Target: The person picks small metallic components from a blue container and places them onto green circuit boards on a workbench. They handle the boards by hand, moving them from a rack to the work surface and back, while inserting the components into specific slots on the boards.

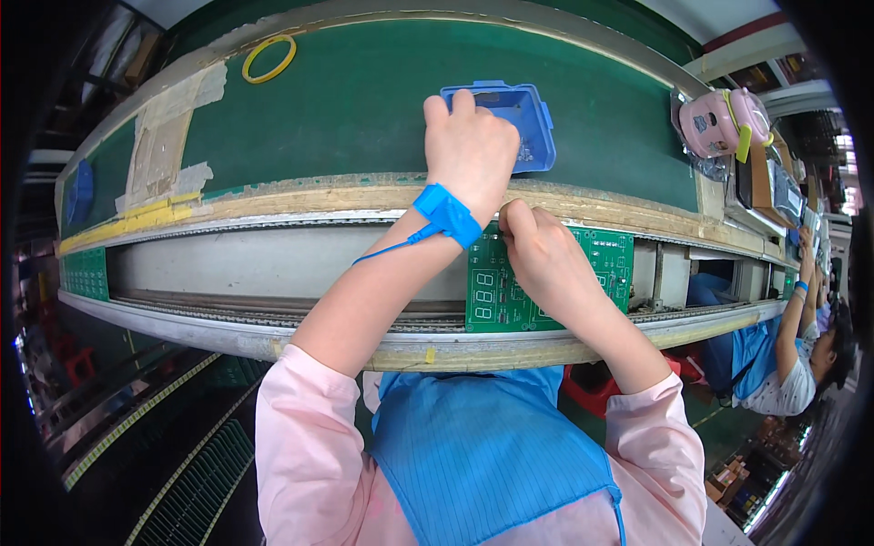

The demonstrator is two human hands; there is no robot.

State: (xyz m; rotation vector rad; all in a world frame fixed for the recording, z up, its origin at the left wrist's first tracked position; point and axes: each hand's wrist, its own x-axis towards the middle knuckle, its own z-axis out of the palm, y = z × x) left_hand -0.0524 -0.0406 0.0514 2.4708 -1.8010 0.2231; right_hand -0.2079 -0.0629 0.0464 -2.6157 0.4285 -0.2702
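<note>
My left hand (472, 146), with a blue wrist strap (448, 217) on its wrist, is over a blue plastic bin (537, 136). Its fingers curl down toward the bin, and the tips are hidden. A few tiny parts (525, 156) lie in the bin. My right hand (543, 255) is closed in a pinch above a green circuit board (487, 314); whatever it may hold is too small or hidden to name. White digit displays (484, 296) and small components sit on the board, which rests across the conveyor rails. My right hand covers its middle.
Another green board (86, 273) lies on the rails at far left. A yellow tape ring (269, 59) rests on the green bench mat (346, 100). At right stand a pink container (724, 123) and a co-worker (783, 364). A wooden ledge (346, 198) runs between mat and conveyor.
</note>
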